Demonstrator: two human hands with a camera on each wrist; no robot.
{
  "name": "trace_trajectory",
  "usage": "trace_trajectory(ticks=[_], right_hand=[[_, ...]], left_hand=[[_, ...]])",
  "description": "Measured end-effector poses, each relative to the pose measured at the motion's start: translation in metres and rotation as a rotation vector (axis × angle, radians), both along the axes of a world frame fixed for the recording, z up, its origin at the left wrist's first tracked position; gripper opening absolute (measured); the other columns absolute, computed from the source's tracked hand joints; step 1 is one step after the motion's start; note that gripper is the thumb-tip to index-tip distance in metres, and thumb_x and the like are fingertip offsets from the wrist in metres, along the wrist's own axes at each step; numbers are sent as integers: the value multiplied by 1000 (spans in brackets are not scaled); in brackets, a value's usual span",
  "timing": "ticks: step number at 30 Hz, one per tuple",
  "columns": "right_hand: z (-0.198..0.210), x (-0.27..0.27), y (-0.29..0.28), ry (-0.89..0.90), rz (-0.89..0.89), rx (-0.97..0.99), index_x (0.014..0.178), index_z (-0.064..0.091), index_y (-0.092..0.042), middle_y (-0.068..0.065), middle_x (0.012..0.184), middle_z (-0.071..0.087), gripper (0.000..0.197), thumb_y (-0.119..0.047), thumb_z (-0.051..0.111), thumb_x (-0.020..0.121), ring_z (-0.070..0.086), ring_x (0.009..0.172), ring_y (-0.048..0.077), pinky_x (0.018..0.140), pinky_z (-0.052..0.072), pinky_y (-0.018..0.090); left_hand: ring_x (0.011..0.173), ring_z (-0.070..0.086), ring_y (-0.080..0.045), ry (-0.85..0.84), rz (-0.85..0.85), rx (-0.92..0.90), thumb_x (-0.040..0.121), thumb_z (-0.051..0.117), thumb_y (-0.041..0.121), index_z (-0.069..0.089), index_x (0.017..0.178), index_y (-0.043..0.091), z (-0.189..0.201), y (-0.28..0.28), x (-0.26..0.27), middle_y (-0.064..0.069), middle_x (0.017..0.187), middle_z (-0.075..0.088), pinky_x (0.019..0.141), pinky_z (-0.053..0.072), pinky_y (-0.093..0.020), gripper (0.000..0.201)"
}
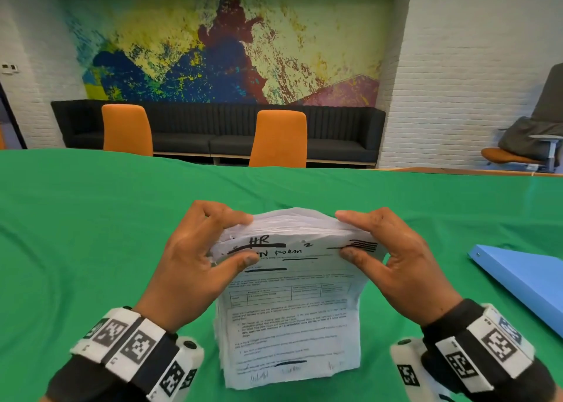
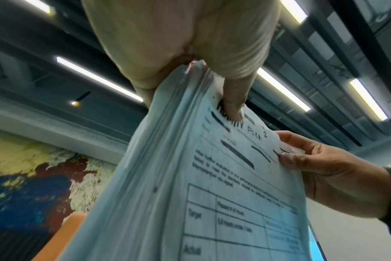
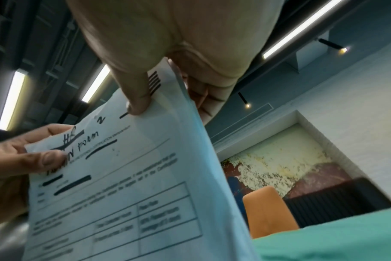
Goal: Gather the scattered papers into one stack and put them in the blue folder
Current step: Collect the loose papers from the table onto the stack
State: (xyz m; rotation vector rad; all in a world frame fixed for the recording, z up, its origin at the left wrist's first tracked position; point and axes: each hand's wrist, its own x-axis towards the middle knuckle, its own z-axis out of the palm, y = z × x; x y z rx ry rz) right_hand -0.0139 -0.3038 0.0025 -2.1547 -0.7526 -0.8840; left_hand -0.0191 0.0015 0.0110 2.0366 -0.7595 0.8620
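A thick stack of white printed papers (image 1: 289, 310) stands on its lower edge on the green table, upright and facing me, with a handwritten "HR" heading on the front sheet. My left hand (image 1: 210, 249) pinches its top left corner, thumb on the front and fingers behind. My right hand (image 1: 384, 249) pinches the top right corner the same way. Both wrist views show the stack (image 2: 212, 194) (image 3: 123, 185) from below with a thumb pressed on the front sheet. The blue folder (image 1: 524, 283) lies shut on the table to the right, apart from the stack.
Green cloth (image 1: 91, 219) covers the table. Two orange chairs (image 1: 278, 139) stand at its far side before a dark sofa (image 1: 213, 127). Another chair with a grey cover (image 1: 530, 139) is at the far right.
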Motion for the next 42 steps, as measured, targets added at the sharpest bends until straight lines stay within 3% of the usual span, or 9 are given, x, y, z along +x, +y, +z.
trace_trajectory(ticks=[6, 11, 13, 16, 20, 29, 33, 37, 42], right_hand=[[-1, 7, 6, 76, 24, 185, 116, 54, -45, -23, 111, 60, 45, -11, 72, 92, 60, 97, -2, 85, 51, 19], [1, 8, 13, 114, 22, 267, 113, 55, -42, -27, 104, 61, 43, -7, 70, 93, 63, 89, 4, 77, 57, 25], [1, 7, 15, 172, 96, 379, 123, 49, -45, -22, 98, 65, 57, -5, 73, 89, 67, 83, 1, 72, 58, 16], [-22, 12, 6, 548, 345, 728, 142, 45, -35, 0, 111, 77, 85, -8, 87, 74, 74, 101, 17, 84, 62, 36], [-73, 17, 8, 880, 358, 672, 129, 64, -6, 13, 124, 75, 61, -17, 83, 72, 68, 118, 39, 97, 59, 43], [-73, 7, 32, 757, 195, 779, 121, 63, -9, 13, 114, 78, 26, -2, 61, 96, 75, 105, 34, 87, 63, 46], [-55, -14, 61, 512, 104, 460, 110, 50, -34, -7, 102, 70, 17, -20, 55, 102, 71, 92, 4, 71, 63, 24], [-63, -14, 59, 406, 89, 590, 110, 49, -37, -8, 102, 70, 23, -25, 62, 96, 70, 92, 5, 73, 60, 18], [-102, -13, 45, 741, 119, 633, 125, 59, -24, -2, 118, 77, 35, -28, 68, 92, 75, 107, 17, 89, 63, 43]], left_hand=[[106, 71, -19, 528, -264, -574, 62, 92, 8, 38, 144, 40, -18, 4, 3, -4, 121, 69, 82, 60, -30, 103], [103, 72, -30, 756, -291, -531, 70, 79, -4, 48, 131, 15, -41, -5, 2, -11, 117, 72, 79, 61, -38, 72], [100, 73, -31, 753, -248, -577, 73, 73, -4, 51, 125, 12, -46, -7, 4, -12, 114, 73, 79, 61, -42, 58], [98, 73, -31, 764, -234, -628, 78, 67, -10, 53, 123, 10, -46, -9, 7, -12, 110, 75, 80, 61, -45, 51], [101, 72, -36, 831, -287, -743, 76, 70, -11, 54, 124, 9, -46, -8, 13, -16, 114, 73, 81, 61, -46, 55], [101, 72, -12, 748, 3, -568, 88, 70, 9, 52, 122, 26, -69, -22, 10, 2, 114, 73, 91, 58, -44, 42], [82, 62, 16, 478, 177, -474, 93, 62, 5, 43, 113, 25, -53, -41, 5, 12, 101, 63, 65, 53, -9, 34], [83, 66, 8, 417, 195, -531, 90, 67, 5, 43, 113, 26, -54, -42, 1, 11, 100, 65, 65, 55, -13, 40], [96, 70, -15, 700, 155, -544, 84, 73, 10, 46, 109, 33, -89, -36, -6, 5, 107, 68, 75, 60, -31, 43]])
